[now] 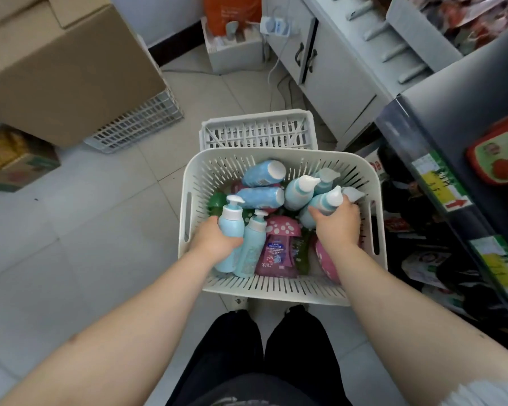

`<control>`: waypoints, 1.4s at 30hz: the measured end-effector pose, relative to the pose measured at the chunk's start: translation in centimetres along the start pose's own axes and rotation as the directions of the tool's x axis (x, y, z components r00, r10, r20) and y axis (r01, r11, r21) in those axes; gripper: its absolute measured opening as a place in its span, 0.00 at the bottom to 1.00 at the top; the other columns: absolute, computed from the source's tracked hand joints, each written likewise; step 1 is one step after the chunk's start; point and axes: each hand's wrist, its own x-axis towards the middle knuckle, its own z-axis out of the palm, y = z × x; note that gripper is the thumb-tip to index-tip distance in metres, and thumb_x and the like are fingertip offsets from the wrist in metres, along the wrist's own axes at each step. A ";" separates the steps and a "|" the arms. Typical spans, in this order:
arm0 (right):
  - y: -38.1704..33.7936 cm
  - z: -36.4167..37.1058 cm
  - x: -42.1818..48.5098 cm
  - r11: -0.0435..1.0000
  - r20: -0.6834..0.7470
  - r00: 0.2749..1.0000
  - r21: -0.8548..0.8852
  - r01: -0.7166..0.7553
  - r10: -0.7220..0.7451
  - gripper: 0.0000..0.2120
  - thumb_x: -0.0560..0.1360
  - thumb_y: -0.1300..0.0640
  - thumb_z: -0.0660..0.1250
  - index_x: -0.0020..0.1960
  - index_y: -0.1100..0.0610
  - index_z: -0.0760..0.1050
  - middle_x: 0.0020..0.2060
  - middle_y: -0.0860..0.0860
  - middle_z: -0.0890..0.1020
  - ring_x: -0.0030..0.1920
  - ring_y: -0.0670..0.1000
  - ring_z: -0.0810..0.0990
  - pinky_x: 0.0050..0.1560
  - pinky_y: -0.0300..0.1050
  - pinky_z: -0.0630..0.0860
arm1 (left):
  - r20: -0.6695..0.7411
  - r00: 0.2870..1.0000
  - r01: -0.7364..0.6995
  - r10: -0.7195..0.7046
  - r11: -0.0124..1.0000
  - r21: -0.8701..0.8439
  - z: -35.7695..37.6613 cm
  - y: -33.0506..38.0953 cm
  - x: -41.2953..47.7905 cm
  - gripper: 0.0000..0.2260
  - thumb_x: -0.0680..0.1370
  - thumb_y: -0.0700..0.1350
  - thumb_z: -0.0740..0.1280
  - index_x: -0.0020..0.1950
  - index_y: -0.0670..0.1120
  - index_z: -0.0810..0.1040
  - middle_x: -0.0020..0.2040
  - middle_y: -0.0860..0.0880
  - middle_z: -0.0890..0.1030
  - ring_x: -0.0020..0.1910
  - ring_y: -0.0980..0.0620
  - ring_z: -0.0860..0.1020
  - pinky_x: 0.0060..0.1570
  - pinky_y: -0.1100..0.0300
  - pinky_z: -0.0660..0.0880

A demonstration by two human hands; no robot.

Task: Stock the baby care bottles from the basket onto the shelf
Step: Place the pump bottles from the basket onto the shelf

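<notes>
Head view: I see a pale tiled floor (pixel 100 215) bearing, at far left, a printed carton (pixel 15 159) and a white lattice crate (pixel 141 124) with a large cardboard box (pixel 65 68) on top of it. By the far wall a white open box (pixel 232 57) stands on the tiles and a white cable (pixel 279 83) trails beside a grey cabinet (pixel 335 77). A slatted crate (pixel 258 130) stands just behind the basket (pixel 276 285); I cannot tell what bears the basket.

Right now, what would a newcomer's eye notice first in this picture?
The white slotted basket in the centre, crammed with light blue and pink bottles, draws the eye first. The left hand grips an upright pump bottle at its left side; the right hand grips a white-capped bottle at its right.
</notes>
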 end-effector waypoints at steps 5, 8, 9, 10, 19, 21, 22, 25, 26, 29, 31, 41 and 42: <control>0.7 -1.4 -2.2 0.987 0.048 0.998 0.156 0.031 -0.039 0.18 0.71 0.53 0.74 0.57 0.56 0.75 0.53 0.54 0.80 0.54 0.56 0.78 0.55 0.49 0.74 | 0.066 0.992 -0.095 0.111 0.973 -0.209 -2.3 1.1 -2.1 0.27 0.68 0.45 0.77 0.65 0.48 0.71 0.54 0.52 0.77 0.54 0.50 0.77 0.54 0.53 0.74; 0.2 -3.2 -4.6 0.958 0.023 0.997 0.280 0.060 -0.070 0.17 0.71 0.54 0.74 0.56 0.54 0.75 0.50 0.50 0.80 0.52 0.52 0.78 0.51 0.45 0.72 | 0.067 0.980 -0.165 0.188 0.953 -0.255 -3.9 1.9 -3.1 0.30 0.67 0.45 0.78 0.66 0.49 0.70 0.58 0.51 0.78 0.55 0.50 0.78 0.58 0.49 0.75; -0.3 -4.0 -5.5 0.950 0.015 0.997 0.305 0.062 -0.070 0.17 0.71 0.54 0.74 0.57 0.54 0.75 0.48 0.48 0.79 0.50 0.50 0.77 0.49 0.42 0.70 | 0.062 0.975 -0.189 0.212 0.947 -0.260 -4.4 2.3 -3.6 0.31 0.66 0.46 0.78 0.66 0.49 0.70 0.59 0.50 0.79 0.55 0.49 0.78 0.59 0.47 0.75; -0.8 -4.9 -6.2 0.945 0.008 0.998 0.320 0.061 -0.067 0.17 0.71 0.53 0.74 0.58 0.53 0.75 0.48 0.47 0.79 0.49 0.49 0.76 0.48 0.41 0.69 | 0.059 0.969 -0.217 0.241 0.940 -0.263 -4.9 2.7 -4.0 0.32 0.66 0.47 0.78 0.66 0.49 0.70 0.60 0.50 0.79 0.56 0.49 0.78 0.59 0.46 0.75; -4.3 -13.5 -12.6 0.886 -0.190 0.977 0.429 0.173 -0.099 0.15 0.69 0.48 0.74 0.53 0.52 0.79 0.45 0.43 0.82 0.47 0.43 0.79 0.40 0.34 0.71 | 0.104 0.846 -0.475 0.523 0.828 -0.299 -8.6 7.6 -9.5 0.29 0.67 0.46 0.78 0.65 0.51 0.70 0.59 0.51 0.79 0.55 0.52 0.78 0.58 0.49 0.75; -5.3 -15.6 -13.8 0.878 -0.274 0.955 0.422 0.228 -0.117 0.13 0.69 0.45 0.74 0.50 0.51 0.79 0.42 0.43 0.82 0.45 0.42 0.80 0.40 0.37 0.74 | 0.102 0.810 -0.522 0.578 0.790 -0.322 -9.2 9.0 -10.9 0.30 0.66 0.46 0.78 0.65 0.51 0.71 0.59 0.51 0.79 0.54 0.53 0.79 0.58 0.49 0.76; -5.7 -16.7 -14.4 0.872 -0.313 0.942 0.419 0.253 -0.123 0.13 0.69 0.44 0.73 0.49 0.50 0.79 0.42 0.43 0.82 0.44 0.43 0.80 0.40 0.39 0.76 | 0.096 0.789 -0.550 0.606 0.768 -0.328 -9.4 9.8 -11.6 0.30 0.66 0.45 0.78 0.65 0.51 0.71 0.58 0.52 0.79 0.54 0.53 0.79 0.57 0.50 0.76; -6.9 -20.5 -16.2 0.860 -0.435 0.890 0.394 0.324 -0.135 0.12 0.68 0.44 0.74 0.45 0.50 0.78 0.39 0.43 0.81 0.40 0.39 0.78 0.35 0.29 0.72 | 0.066 0.711 -0.645 0.700 0.687 -0.335 -10.2 12.5 -14.2 0.26 0.67 0.44 0.78 0.60 0.53 0.71 0.53 0.55 0.78 0.51 0.56 0.78 0.53 0.55 0.75; -7.2 -21.8 -16.8 0.863 -0.476 0.868 0.370 0.345 -0.143 0.12 0.68 0.43 0.74 0.44 0.50 0.78 0.38 0.43 0.81 0.39 0.39 0.77 0.34 0.29 0.71 | 0.061 0.682 -0.676 0.728 0.661 -0.326 -10.4 13.4 -15.1 0.25 0.67 0.44 0.78 0.59 0.53 0.70 0.52 0.56 0.78 0.51 0.57 0.78 0.51 0.57 0.75; -8.0 -25.7 -18.9 0.863 -0.571 0.805 0.314 0.395 -0.161 0.13 0.68 0.42 0.73 0.45 0.50 0.78 0.39 0.42 0.81 0.40 0.38 0.77 0.34 0.31 0.69 | 0.060 0.595 -0.754 0.802 0.582 -0.303 -11.0 16.2 -17.9 0.25 0.66 0.45 0.78 0.58 0.55 0.70 0.51 0.57 0.78 0.52 0.54 0.78 0.52 0.55 0.76; -8.4 -28.3 -20.1 0.867 -0.630 0.758 0.270 0.418 -0.170 0.14 0.68 0.41 0.73 0.45 0.50 0.79 0.39 0.41 0.81 0.40 0.38 0.77 0.33 0.29 0.69 | 0.066 0.534 -0.798 0.843 0.528 -0.292 -11.1 18.0 -19.8 0.25 0.66 0.45 0.79 0.57 0.56 0.71 0.51 0.56 0.79 0.52 0.54 0.78 0.54 0.54 0.76; -8.1 -40.0 -25.1 0.877 -0.792 0.585 0.146 0.458 -0.174 0.15 0.67 0.40 0.73 0.41 0.51 0.81 0.36 0.42 0.81 0.36 0.39 0.79 0.32 0.37 0.75 | 0.121 0.259 -0.878 0.958 0.286 -0.384 -10.0 25.6 -30.0 0.21 0.65 0.45 0.79 0.53 0.55 0.75 0.51 0.52 0.82 0.49 0.53 0.81 0.53 0.51 0.78; -7.9 -41.0 -25.4 0.883 -0.797 0.578 0.132 0.451 -0.176 0.14 0.68 0.40 0.73 0.39 0.51 0.80 0.32 0.42 0.80 0.32 0.38 0.78 0.29 0.33 0.71 | 0.121 0.234 -0.882 0.965 0.263 -0.390 -9.7 26.3 -31.1 0.21 0.65 0.45 0.79 0.53 0.55 0.76 0.50 0.52 0.82 0.49 0.53 0.81 0.52 0.52 0.79</control>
